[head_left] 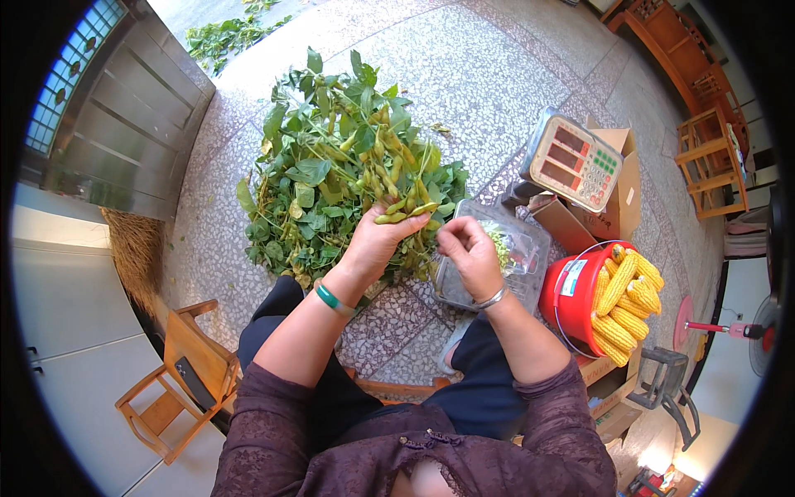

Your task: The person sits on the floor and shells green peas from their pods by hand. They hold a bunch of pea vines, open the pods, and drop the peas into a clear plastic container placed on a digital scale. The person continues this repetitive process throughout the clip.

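Note:
My left hand (377, 240) is shut on a leafy soybean stalk (385, 152). Green pods (404, 214) lie against its thumb and fingers. Just to the right, my right hand (467, 250) hovers with fingers curled toward the thumb; whether it pinches something small is hidden. Under that hand stands a clear plastic container (528, 239), partly covered by the wrist, with shelled green beans (499, 245) in it. A big heap of soybean plants (310, 205) spreads over the floor in front of me, beneath the held stalk.
Right of the container are a price-computing scale display (574, 160), a cardboard box (624, 180) and a red bucket (568, 298) of corn cobs (624, 298). Wooden chairs (192, 366) stand at left and far right. A broom (133, 255) leans near the metal door (143, 105).

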A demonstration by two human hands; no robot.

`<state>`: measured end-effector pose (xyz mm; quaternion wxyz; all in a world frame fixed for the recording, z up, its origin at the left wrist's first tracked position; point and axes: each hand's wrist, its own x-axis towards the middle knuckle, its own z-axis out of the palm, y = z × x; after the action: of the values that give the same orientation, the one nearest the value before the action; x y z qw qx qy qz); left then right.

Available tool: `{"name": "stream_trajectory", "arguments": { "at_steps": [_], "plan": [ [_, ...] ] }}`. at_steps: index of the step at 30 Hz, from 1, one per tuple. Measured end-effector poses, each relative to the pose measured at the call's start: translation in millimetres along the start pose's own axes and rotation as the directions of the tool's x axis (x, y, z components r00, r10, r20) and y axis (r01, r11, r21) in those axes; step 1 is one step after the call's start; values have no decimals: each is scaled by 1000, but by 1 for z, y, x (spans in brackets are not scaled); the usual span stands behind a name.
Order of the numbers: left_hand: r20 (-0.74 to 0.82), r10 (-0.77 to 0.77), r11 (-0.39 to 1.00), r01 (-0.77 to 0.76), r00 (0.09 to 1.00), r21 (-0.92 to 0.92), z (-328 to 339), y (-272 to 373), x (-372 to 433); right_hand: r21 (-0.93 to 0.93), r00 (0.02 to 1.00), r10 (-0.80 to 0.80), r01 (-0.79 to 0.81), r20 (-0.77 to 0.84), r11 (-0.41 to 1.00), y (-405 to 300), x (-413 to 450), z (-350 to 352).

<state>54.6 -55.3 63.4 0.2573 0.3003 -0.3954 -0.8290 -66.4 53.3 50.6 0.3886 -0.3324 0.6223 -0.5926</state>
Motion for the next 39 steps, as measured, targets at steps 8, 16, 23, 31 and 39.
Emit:
{"name": "stream_trajectory", "arguments": {
  "at_steps": [8, 16, 23, 31, 39],
  "plan": [
    [11, -50, 981, 47, 999, 188, -5, -13, -1, -125, 994, -50, 63, 101, 990, -11, 10, 2],
    [183, -125, 979, 91, 975, 184, 2, 6, -7, 148, 912, 292, -344, 287, 927, -19, 18, -12],
    [235, -105, 993, 90, 966, 73, -1, -1, -5, 291, 805, 392, -545, 446, 786, -17, 17, -10],
    [212, -51, 996, 34, 976, 84, 0, 1, -9, 555, 634, 343, -773, 693, 307, -7, 14, -15],
    [225, -79, 997, 81, 971, 1, 0, 6, -9, 630, 734, 290, -677, 614, 381, -16, 4, -3]
  ]
}}
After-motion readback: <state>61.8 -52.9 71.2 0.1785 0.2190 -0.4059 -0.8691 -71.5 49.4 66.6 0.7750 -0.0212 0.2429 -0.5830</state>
